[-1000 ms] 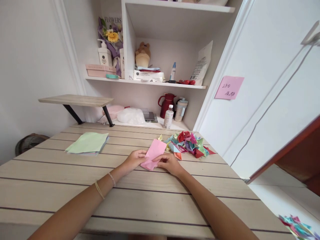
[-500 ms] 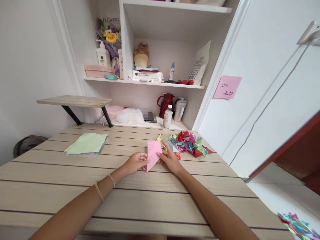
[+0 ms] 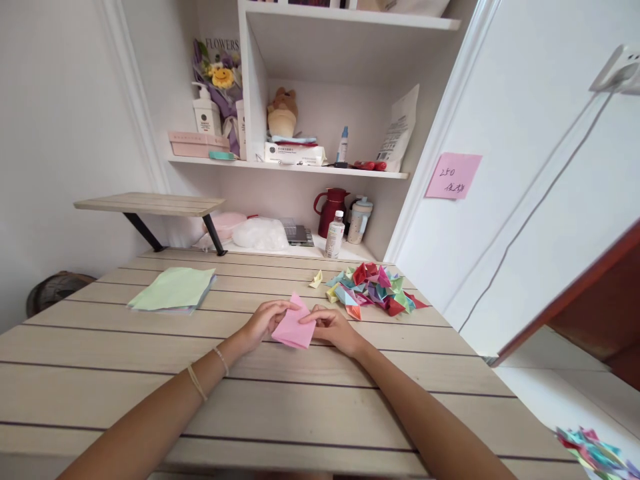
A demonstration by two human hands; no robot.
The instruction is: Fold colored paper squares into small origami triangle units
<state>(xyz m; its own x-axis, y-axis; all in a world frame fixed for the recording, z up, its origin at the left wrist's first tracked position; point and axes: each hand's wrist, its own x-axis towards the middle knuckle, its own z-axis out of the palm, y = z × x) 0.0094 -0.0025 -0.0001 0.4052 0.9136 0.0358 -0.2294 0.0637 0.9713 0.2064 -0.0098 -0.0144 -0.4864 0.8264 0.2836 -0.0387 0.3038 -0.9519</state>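
Observation:
A folded sheet of pink paper point(image 3: 294, 327) is held between my two hands above the wooden table. My left hand point(image 3: 267, 319) grips its upper left edge, fingers curled. On the right side, my right hand point(image 3: 336, 328) pinches the paper with the thumb or a finger lying over it; the lower fingers are partly hidden. Just beyond the hands sits a small yellow folded-paper piece point(image 3: 316, 279). To its right lies a heap of colourful folded-paper pieces point(image 3: 373, 288).
A stack of paper sheets point(image 3: 173, 289), pale green on top, lies at the left. A raised wooden shelf point(image 3: 150, 203) stands behind it. At the back are a clear bottle point(image 3: 335, 235) and a red jug point(image 3: 331, 210). More folded paper point(image 3: 595, 450) lies at lower right.
The pink paper has been turned and tilted, its pointed end now upward, and brought slightly left and lower. Both hands have shifted their grip on it.

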